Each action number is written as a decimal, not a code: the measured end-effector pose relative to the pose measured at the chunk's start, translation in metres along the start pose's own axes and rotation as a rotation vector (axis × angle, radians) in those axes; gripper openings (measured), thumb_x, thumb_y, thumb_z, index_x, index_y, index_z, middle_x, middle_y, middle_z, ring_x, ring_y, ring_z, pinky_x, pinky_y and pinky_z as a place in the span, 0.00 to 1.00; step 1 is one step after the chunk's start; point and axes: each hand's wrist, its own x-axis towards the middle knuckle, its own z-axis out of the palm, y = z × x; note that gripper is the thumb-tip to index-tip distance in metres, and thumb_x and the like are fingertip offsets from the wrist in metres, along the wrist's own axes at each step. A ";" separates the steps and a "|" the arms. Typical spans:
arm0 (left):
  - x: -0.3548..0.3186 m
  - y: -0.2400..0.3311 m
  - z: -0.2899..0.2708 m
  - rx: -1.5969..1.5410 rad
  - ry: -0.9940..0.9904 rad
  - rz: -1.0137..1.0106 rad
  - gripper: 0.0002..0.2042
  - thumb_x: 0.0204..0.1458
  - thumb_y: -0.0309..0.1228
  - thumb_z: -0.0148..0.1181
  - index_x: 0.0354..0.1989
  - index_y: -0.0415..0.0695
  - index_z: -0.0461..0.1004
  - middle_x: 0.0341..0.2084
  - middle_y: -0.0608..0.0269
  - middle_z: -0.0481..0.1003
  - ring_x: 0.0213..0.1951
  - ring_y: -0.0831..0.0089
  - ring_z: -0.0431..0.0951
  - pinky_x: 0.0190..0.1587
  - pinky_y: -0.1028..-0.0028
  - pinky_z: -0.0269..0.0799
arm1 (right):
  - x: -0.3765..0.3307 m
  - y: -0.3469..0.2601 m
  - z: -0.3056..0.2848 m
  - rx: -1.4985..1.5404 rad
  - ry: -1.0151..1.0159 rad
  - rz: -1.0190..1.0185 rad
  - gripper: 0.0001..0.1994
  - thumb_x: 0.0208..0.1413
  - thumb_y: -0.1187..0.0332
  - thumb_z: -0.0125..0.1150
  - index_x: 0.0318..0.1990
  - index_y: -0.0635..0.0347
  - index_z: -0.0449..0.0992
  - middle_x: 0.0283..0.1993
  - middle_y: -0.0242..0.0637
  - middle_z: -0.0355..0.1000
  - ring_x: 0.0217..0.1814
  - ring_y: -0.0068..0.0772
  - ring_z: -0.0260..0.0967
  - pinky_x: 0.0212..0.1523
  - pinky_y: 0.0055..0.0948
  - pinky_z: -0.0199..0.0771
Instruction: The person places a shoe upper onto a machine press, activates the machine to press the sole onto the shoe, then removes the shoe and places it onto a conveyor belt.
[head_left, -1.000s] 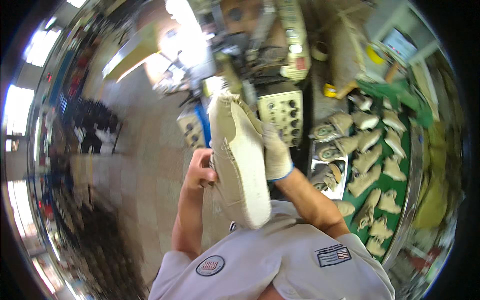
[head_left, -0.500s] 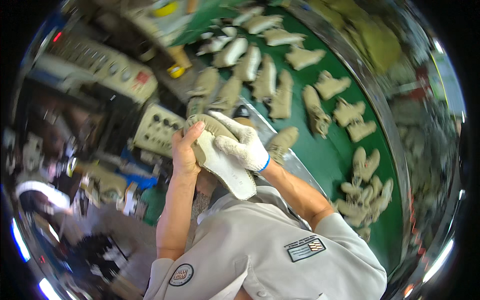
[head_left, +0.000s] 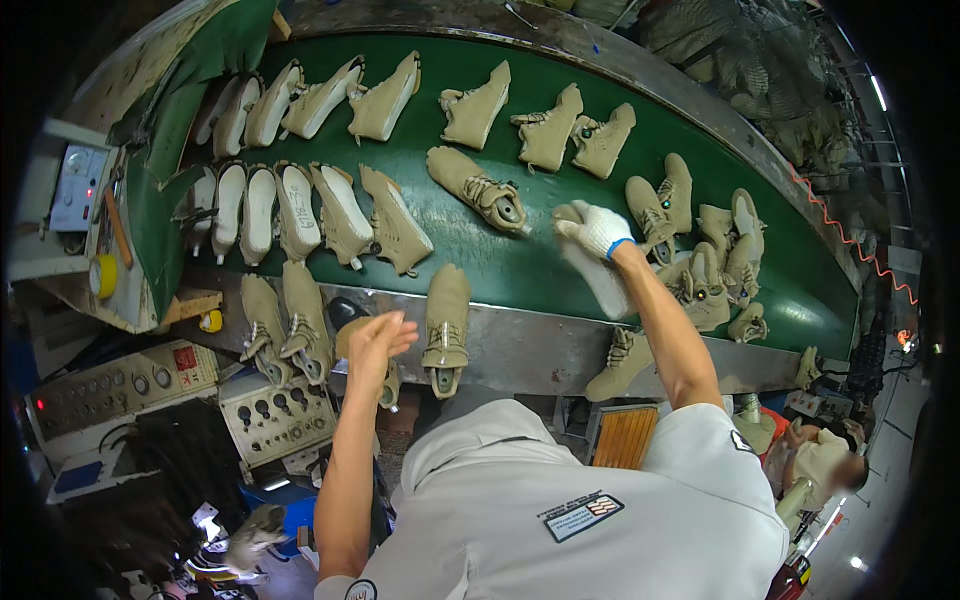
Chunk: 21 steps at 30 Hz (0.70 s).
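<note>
My right hand (head_left: 597,231), in a white knit glove with a blue cuff, grips a beige shoe upper (head_left: 600,283) by one end, over the green work surface (head_left: 480,240). The upper's pale underside shows, smeared by motion. My bare left hand (head_left: 376,347) is open with its fingers stretched out, holding nothing. It hovers at the near metal edge, between a dark-toed shoe partly hidden behind it and a laced beige shoe (head_left: 447,325). Another laced beige shoe (head_left: 478,187) lies on its own left of my gloved hand.
Rows of beige uppers (head_left: 297,205) fill the left of the green surface, and a heap of them (head_left: 705,270) lies on the right. Control panels (head_left: 280,420) stand below left, near a yellow tape roll (head_left: 103,276). Another person (head_left: 815,465) is at far right.
My hands, earlier together on one upper, are now apart. My right hand has carried an upper rightward over the green surface; my left hand has let go. The view has turned toward the surface.
</note>
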 end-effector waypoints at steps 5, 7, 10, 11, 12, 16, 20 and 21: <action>0.009 -0.012 0.003 0.061 0.101 -0.020 0.22 0.64 0.40 0.59 0.56 0.31 0.74 0.43 0.49 0.82 0.43 0.65 0.84 0.47 0.70 0.77 | 0.077 -0.035 0.060 -0.065 0.165 -0.089 0.63 0.36 0.43 0.79 0.74 0.67 0.47 0.69 0.59 0.61 0.69 0.57 0.62 0.65 0.43 0.68; 0.012 -0.006 0.015 0.098 0.109 -0.014 0.21 0.65 0.39 0.58 0.56 0.31 0.74 0.43 0.50 0.82 0.43 0.66 0.84 0.47 0.70 0.77 | 0.107 -0.061 0.098 0.085 0.104 -0.047 0.63 0.35 0.47 0.81 0.74 0.67 0.45 0.70 0.60 0.59 0.69 0.57 0.63 0.65 0.43 0.69; 0.008 -0.003 0.026 0.077 0.106 -0.018 0.20 0.64 0.37 0.60 0.55 0.31 0.75 0.44 0.50 0.82 0.43 0.67 0.84 0.46 0.72 0.77 | 0.137 -0.062 0.126 0.374 0.288 0.037 0.49 0.38 0.54 0.78 0.67 0.62 0.58 0.56 0.58 0.74 0.56 0.55 0.75 0.57 0.42 0.75; 0.007 -0.005 0.025 0.074 0.116 -0.022 0.21 0.63 0.37 0.60 0.56 0.31 0.74 0.44 0.51 0.82 0.43 0.67 0.84 0.46 0.72 0.77 | 0.140 -0.057 0.123 0.369 0.317 0.009 0.43 0.39 0.55 0.76 0.63 0.61 0.63 0.49 0.56 0.78 0.52 0.56 0.77 0.55 0.43 0.76; 0.008 -0.007 0.023 0.071 0.123 -0.026 0.21 0.63 0.36 0.60 0.56 0.31 0.74 0.44 0.51 0.82 0.43 0.68 0.84 0.46 0.72 0.77 | 0.139 -0.050 0.122 0.452 0.324 -0.008 0.39 0.39 0.60 0.77 0.60 0.63 0.67 0.50 0.53 0.78 0.50 0.51 0.79 0.54 0.40 0.77; 0.021 0.009 0.014 0.039 0.148 0.044 0.23 0.62 0.34 0.63 0.60 0.31 0.70 0.43 0.52 0.82 0.43 0.72 0.82 0.47 0.74 0.75 | 0.099 -0.067 0.094 1.121 0.101 -0.285 0.30 0.43 0.73 0.75 0.57 0.67 0.73 0.49 0.37 0.78 0.49 0.28 0.75 0.53 0.30 0.76; 0.032 0.048 -0.012 -0.046 0.408 0.293 0.38 0.50 0.43 0.75 0.64 0.31 0.66 0.46 0.48 0.80 0.45 0.68 0.81 0.49 0.71 0.75 | -0.023 -0.159 0.070 1.311 -0.118 -0.312 0.32 0.42 0.71 0.77 0.57 0.67 0.72 0.50 0.38 0.77 0.50 0.29 0.74 0.55 0.31 0.75; 0.021 0.071 -0.014 -0.081 0.442 0.319 0.39 0.48 0.43 0.76 0.63 0.32 0.67 0.47 0.47 0.80 0.45 0.67 0.81 0.49 0.69 0.75 | -0.053 -0.172 0.070 1.177 -0.071 -0.327 0.35 0.39 0.70 0.79 0.58 0.66 0.71 0.52 0.38 0.76 0.52 0.30 0.73 0.57 0.32 0.74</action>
